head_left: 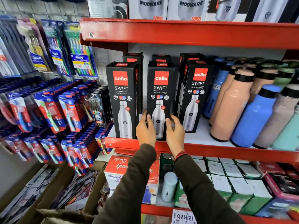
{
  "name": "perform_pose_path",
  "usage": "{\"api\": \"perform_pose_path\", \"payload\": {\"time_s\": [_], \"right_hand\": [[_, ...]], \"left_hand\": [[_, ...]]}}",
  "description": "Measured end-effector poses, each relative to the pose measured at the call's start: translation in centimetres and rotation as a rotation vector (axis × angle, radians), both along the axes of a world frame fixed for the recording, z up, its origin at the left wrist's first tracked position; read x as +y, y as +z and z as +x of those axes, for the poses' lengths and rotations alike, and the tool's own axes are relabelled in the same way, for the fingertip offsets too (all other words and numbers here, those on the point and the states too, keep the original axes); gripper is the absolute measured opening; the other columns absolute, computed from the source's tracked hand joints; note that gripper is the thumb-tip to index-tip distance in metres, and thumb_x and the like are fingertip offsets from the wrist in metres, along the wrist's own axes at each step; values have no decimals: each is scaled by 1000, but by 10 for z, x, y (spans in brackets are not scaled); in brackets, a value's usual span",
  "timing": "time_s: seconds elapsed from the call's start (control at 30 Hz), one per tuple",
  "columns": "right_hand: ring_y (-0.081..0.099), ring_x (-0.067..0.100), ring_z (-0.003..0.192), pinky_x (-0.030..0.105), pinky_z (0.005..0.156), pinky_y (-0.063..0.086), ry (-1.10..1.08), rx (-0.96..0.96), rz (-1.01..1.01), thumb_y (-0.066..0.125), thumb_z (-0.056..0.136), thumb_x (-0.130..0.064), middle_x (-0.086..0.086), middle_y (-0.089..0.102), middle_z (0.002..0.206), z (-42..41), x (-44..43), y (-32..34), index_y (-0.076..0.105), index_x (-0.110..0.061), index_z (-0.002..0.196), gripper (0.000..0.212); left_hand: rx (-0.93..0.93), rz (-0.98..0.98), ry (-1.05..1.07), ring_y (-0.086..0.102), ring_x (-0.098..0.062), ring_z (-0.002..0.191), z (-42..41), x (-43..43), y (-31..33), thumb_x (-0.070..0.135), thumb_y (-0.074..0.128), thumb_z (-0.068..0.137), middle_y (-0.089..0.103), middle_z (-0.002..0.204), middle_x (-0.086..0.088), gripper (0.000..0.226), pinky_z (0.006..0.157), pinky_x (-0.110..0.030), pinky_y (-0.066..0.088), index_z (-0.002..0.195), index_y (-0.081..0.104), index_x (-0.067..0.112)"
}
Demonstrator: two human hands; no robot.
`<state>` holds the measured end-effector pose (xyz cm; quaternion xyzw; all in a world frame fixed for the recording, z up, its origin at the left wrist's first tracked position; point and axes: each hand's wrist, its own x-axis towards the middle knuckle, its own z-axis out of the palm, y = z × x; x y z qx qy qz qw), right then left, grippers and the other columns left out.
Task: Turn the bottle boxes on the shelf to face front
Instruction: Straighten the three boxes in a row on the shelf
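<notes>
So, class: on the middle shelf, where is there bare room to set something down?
Bare white shelf shows in front of the right Cello box, beside the peach bottle. A narrow strip lies left of the left Cello box. The bottles at the right are packed tight.

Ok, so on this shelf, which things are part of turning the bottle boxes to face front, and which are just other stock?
Part of the job:
left Cello box
middle Cello box, held between left hand and right hand
right Cello box
red shelf

Just other stock:
loose bottles
toothbrush packs
Modware boxes
</notes>
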<state>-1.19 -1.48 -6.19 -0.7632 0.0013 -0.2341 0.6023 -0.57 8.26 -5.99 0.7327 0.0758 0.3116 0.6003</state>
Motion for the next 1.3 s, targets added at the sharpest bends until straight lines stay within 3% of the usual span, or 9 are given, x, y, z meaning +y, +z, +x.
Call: {"api": "perform_pose_path", "payload": {"time_s": [0.33, 0.47, 0.63, 0.7, 0.8, 0.93, 1.1, 1.2, 1.3], "right_hand": [[51, 0, 104, 1, 78, 34, 1, -44, -25, 48, 99, -35, -18, 54, 114, -31, 1, -2, 55, -26, 130, 33], [49, 0, 109, 8, 86, 34, 29, -34, -27, 48, 99, -35, -11, 56, 124, -33, 1, 1, 53, -23, 133, 36], [48, 4, 116, -4, 80, 34, 82, -18, 3, 49, 99, -35, -1, 49, 140, -32, -9, 3, 50, -23, 135, 38], [49, 10, 123, 7, 95, 39, 51, -63, 12, 49, 99, -34, 0, 48, 139, -33, -17, 7, 51, -24, 134, 36], [50, 18, 125, 39, 109, 41, -25, -129, 34, 50, 99, -31, 3, 48, 134, -31, -35, 14, 53, -22, 131, 34], [46, 9, 123, 37, 109, 39, -135, -175, 50, 50, 99, -31, 2, 44, 134, -22, -67, 22, 51, -21, 134, 36], [35, 22, 141, 37, 117, 28, -115, -104, 50, 48, 100, -29, 10, 33, 151, 1, -104, 30, 35, -13, 146, 50], [29, 26, 145, 33, 118, 23, -107, -27, -31, 46, 100, -27, 14, 30, 156, 18, -119, 34, 30, -8, 149, 55], [28, 27, 145, 35, 119, 22, -57, 40, -93, 44, 101, -25, 15, 29, 157, 33, -132, 37, 29, -7, 150, 54]], "left_hand": [[-22, -17, -49, 53, -15, 130, -28, 3, 0, 31, 41, 105, 61, 140, -4, 42, 98, -14, 34, 143, 51, 16], [-35, -30, -63, 49, -3, 121, -30, 4, 1, 26, 42, 105, 59, 140, -6, 41, 90, 8, 28, 143, 50, 13], [-160, -53, -59, 40, -8, 139, -39, -10, 3, 21, 46, 104, 41, 153, -5, 48, 113, -17, 31, 150, 37, 15], [-264, -34, 7, 33, 0, 140, -47, -20, 5, 18, 48, 102, 33, 153, -5, 52, 112, -11, 26, 151, 32, 15], [-436, 72, 48, 31, -9, 145, -51, -37, 5, 9, 46, 100, 36, 151, -6, 50, 120, -24, 25, 149, 36, 12], [-472, 199, -35, 34, -7, 142, -49, -66, 11, 16, 46, 100, 45, 144, 2, 45, 119, -25, 23, 145, 43, 21], [-456, 204, -248, 41, -9, 137, -34, -104, 24, 7, 43, 103, 47, 144, -5, 43, 116, -24, 32, 145, 44, 11], [-326, 196, -245, 33, -8, 142, -15, -118, 29, 6, 39, 104, 39, 154, -10, 46, 114, -7, 18, 150, 36, 6], [-137, 126, -241, 25, -20, 150, 10, -126, 32, 6, 38, 104, 30, 161, -14, 50, 119, -14, 14, 153, 28, 2]]}}
